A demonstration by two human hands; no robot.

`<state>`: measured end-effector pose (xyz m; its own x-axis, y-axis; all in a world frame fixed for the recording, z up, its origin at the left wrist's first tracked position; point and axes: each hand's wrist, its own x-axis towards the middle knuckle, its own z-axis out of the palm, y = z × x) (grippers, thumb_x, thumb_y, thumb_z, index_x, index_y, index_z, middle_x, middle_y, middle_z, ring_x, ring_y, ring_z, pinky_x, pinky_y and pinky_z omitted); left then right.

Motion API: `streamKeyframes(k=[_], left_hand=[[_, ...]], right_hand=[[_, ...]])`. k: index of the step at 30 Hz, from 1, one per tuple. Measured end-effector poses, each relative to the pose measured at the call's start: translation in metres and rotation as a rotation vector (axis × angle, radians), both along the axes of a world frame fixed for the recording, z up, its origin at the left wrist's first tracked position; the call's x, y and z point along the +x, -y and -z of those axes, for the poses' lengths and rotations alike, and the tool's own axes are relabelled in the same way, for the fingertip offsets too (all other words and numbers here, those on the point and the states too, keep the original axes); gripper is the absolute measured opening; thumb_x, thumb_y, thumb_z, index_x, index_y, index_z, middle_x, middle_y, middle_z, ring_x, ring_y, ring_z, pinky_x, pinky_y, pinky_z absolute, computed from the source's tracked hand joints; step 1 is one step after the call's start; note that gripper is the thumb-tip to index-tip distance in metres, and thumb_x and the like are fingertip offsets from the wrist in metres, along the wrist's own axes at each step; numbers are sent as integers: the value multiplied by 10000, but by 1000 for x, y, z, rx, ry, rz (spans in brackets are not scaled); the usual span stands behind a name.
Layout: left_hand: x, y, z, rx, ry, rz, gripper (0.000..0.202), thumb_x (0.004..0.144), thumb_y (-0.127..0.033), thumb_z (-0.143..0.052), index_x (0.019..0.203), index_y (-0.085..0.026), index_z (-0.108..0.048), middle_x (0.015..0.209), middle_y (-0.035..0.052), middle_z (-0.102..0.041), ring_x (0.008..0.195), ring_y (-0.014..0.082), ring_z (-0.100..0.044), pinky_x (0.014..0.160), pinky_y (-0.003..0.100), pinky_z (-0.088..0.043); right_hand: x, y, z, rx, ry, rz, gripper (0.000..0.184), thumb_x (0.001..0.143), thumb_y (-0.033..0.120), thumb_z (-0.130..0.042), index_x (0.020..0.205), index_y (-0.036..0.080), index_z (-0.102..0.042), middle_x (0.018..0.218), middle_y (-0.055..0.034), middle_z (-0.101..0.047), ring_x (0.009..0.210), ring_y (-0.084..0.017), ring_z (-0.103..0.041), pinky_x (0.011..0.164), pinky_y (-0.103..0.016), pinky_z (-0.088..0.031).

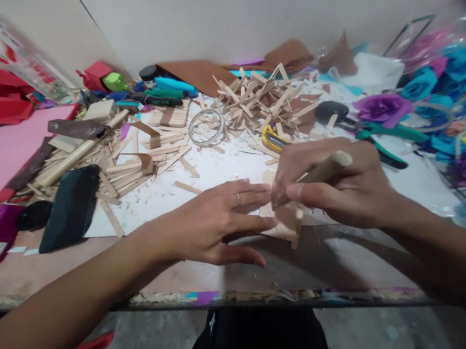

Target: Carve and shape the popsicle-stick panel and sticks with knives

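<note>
In the head view, the left hand (216,221) lay flat, grip released, fingertips pressing a small pale assembly of flat wooden sticks (283,220) at the tabletop's (334,258) near edge. The right hand (338,188), at three o'clock, clenched a round wooden handle (324,169) over it. A pile of loose craft sticks (257,98) lay at twelve o'clock.

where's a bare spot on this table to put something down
Bare white sheet between the tape ring and the left hand, and brown tabletop along the near edge below the black pouch. The stick pile and paper flowers crowd the back and right.
</note>
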<state>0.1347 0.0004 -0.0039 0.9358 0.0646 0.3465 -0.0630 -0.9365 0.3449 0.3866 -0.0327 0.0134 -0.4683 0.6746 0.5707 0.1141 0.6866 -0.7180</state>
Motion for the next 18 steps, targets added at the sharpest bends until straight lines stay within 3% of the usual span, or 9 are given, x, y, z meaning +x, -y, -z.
streamKeyframes(k=[2,4,8,12,18], left_hand=[[2,0,0,-36,-1,20,461,998,-462,-691,1359,-175,-683,1469,199,-639,1432,326,-572,1204,498,-489],[4,1,-1,-65,-2,20,445,1000,-446,-693,1365,-193,-676,1431,183,-662,1388,312,-601,1160,471,-527],[5,0,-1,-91,-2,9,420,996,-444,-693,1314,-170,-697,1419,208,-657,1396,343,-591,1172,511,-506],[5,0,0,-88,-60,-2,427,998,-455,-683,1326,-182,-699,1430,212,-654,1395,350,-592,1193,534,-469],[5,1,3,-74,-33,-9,405,1007,-464,-660,1292,-183,-723,1410,200,-675,1368,340,-605,1154,515,-493]], right_hand=[[-5,3,3,-155,-92,-46,138,943,230,-707,815,184,-729,778,-44,-709,721,-173,-664,654,-317,-511],[-13,6,4,-334,-233,-141,187,957,265,-698,786,190,-699,712,-21,-669,640,-156,-630,599,-304,-494],[-28,14,-3,-596,-486,-119,409,914,389,-730,603,201,-541,501,60,-393,441,-92,-350,473,-287,-324],[-34,17,-16,-683,-539,-98,534,860,453,-729,496,204,-428,472,50,-307,423,-94,-320,466,-317,-271],[-29,23,-25,-718,-447,12,712,833,552,-796,415,188,-350,439,48,-237,412,-92,-309,458,-323,-297]])
